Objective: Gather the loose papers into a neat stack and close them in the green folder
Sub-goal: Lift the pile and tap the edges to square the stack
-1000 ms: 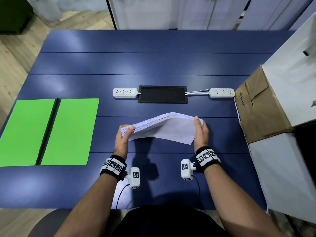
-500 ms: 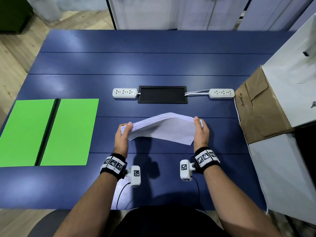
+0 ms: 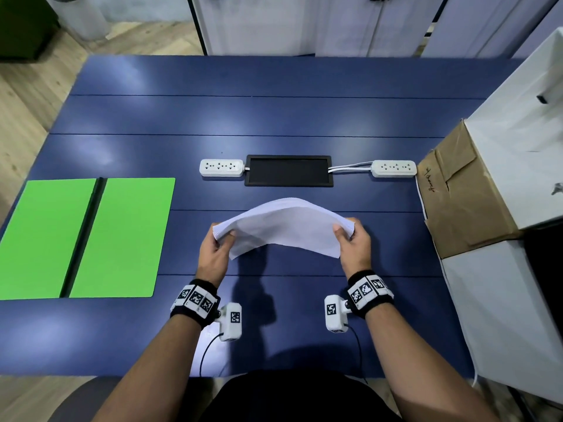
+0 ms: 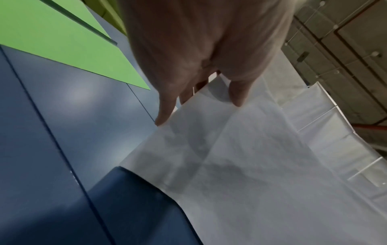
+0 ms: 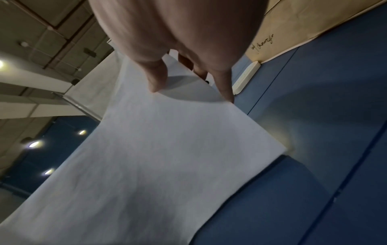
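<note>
A stack of white papers [image 3: 285, 225] arches upward above the middle of the blue table [image 3: 274, 117], held by its two short ends. My left hand [image 3: 221, 240] pinches the left end, thumb on the near face and fingers behind. My right hand [image 3: 347, 236] pinches the right end the same way. The left wrist view has the papers [image 4: 251, 165] running away from my left hand [image 4: 201, 94]; the right wrist view has the papers [image 5: 157, 157] below my right hand [image 5: 188, 82]. The green folder [image 3: 88, 239] lies open and flat at the table's left, also in the left wrist view [image 4: 62, 41].
Two white power strips [image 3: 221, 168] [image 3: 393, 168] flank a black recessed panel [image 3: 288, 171] beyond the papers. A brown cardboard box [image 3: 460, 193] and a white unit [image 3: 518, 132] stand at the right edge. Bare blue table lies between the folder and my hands.
The paper stack has arched higher in the middle as both hands turned its ends. The hands stayed roughly in place over the table's centre.
</note>
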Motion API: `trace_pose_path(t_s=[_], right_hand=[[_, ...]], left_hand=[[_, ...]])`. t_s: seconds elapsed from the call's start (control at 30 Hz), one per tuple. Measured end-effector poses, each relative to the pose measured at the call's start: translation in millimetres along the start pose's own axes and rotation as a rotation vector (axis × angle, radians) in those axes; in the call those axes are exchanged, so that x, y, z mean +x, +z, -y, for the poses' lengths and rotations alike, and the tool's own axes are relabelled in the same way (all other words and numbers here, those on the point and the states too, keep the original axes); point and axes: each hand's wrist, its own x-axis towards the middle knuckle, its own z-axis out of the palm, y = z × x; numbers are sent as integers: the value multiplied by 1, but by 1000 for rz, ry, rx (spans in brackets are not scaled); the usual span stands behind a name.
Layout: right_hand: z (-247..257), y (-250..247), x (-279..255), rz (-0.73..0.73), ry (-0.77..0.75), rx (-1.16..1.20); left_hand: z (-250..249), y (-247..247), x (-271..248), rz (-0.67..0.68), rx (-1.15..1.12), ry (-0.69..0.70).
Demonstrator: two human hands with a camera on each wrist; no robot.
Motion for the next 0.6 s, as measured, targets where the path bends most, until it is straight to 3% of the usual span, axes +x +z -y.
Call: trace_pose_path(t_s=[0.17,0.4,0.6], right_hand=[[-3,5,-13,34,14,40],[-32,14,-11,83,248,111],[-41,15,-5,77,312,137]], left_hand=[[6,-3,-13,-79,7,-63],[25,-3,-8,-121,-38,-280],[26,7,-3,-156,-100,-405]])
